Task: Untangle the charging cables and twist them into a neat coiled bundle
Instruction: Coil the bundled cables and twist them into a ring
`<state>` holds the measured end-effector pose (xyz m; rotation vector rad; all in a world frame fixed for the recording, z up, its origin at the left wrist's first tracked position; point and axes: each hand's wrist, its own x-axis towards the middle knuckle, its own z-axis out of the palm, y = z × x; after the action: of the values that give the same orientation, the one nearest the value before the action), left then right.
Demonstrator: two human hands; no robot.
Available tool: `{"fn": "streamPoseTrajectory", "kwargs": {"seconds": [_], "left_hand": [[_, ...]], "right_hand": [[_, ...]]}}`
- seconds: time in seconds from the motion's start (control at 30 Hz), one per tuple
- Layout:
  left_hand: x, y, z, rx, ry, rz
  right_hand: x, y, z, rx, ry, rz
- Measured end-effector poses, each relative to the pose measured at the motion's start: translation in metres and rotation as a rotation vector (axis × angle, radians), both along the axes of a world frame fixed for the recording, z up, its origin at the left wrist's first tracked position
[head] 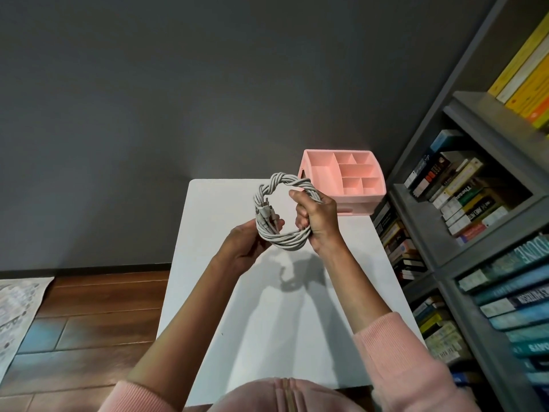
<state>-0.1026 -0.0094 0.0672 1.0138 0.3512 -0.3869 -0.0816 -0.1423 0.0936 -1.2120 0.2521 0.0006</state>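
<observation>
A ring of white charging cables [274,236], twisted together like a rope, is held up above the white table [208,221]. My right hand [316,220] is closed around the ring's right side. My left hand [246,245] grips its lower left part, where several plug ends lie along the bundle. The top arc of the ring shows tight twists; the lower part looks like looser parallel strands.
A pink compartment organiser [326,162] stands at the table's far right corner, just behind my right hand. A grey bookshelf [475,221] full of books runs along the right. Wooden floor [98,316] and a patterned mat [17,310] lie to the left.
</observation>
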Motion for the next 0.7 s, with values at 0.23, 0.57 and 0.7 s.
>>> {"fn": "streamPoseTrajectory", "kwargs": {"seconds": [0.23,0.57,0.7], "left_hand": [[0.002,0.011,0.006,-0.113,-0.037,-0.117],[0.001,-0.01,0.023,0.063,-0.108,-0.054],[0.004,-0.019,0.022,-0.162,-0.003,0.172]], "right_hand": [[0.002,-0.005,-0.006,-0.05,0.014,-0.044],[0.007,-0.005,-0.008,-0.009,0.054,0.134],[0.01,-0.008,-0.011,0.156,0.164,0.292]]}}
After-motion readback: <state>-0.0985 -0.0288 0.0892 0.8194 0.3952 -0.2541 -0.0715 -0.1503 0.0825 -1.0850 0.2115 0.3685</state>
